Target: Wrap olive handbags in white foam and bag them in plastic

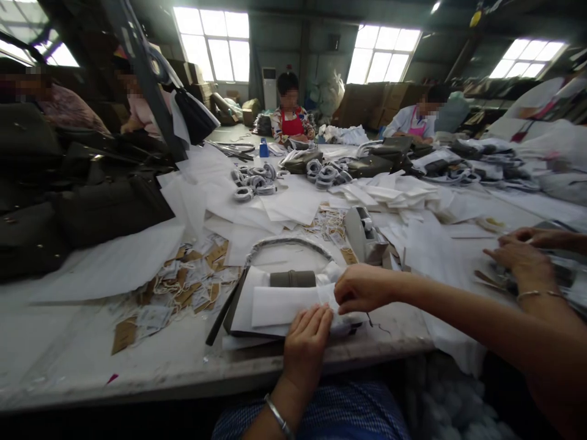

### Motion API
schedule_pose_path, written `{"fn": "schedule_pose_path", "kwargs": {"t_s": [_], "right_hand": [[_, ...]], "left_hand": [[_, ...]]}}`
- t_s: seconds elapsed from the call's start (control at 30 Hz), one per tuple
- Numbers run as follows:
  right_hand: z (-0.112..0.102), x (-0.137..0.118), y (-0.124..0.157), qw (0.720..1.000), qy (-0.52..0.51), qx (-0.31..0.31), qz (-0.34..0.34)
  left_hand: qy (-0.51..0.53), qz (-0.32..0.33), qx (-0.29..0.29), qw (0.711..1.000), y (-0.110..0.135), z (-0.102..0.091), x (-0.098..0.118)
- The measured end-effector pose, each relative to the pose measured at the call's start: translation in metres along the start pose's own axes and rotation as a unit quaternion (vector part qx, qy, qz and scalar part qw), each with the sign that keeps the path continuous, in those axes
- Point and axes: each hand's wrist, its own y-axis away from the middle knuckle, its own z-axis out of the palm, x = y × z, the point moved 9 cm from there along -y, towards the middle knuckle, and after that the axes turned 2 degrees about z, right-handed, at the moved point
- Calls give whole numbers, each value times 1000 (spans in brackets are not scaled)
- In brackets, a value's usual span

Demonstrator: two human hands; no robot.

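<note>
A dark olive handbag (236,305) lies on the table in front of me, its handle (293,241) wrapped and arched away from me. White foam sheet (275,305) covers most of it, leaving an olive flap part (292,279) showing. My left hand (308,336) rests flat on the sheet's near edge, fingers stretched out and close together. At the sheet's right end, my right hand (360,290) is closed in a pinch; what its fingertips hold is hidden. Just beyond that hand stands a grey tape dispenser (364,235).
Brown tags (183,281) with strings lie scattered to the left. Dark bags (105,208) are piled at far left beside a slanted post (147,73). White sheets (293,205) and wrapped handles (252,180) lie beyond. A co-worker's hands (527,253) work at right; several people sit across.
</note>
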Motion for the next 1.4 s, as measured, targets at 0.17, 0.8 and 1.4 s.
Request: {"fn": "schedule_pose_path", "kwargs": {"t_s": [0.17,0.8,1.4], "right_hand": [[23,8,-36,986,141,-88,0],[10,26,-88,977,183,-111,13],[41,83,-50,982,-137,23,127]], "left_hand": [[3,-7,3,1000,0,1,-1],[-1,-2,26,1000,-2,-3,1],[-7,8,47,999,2,-3,1]]}}
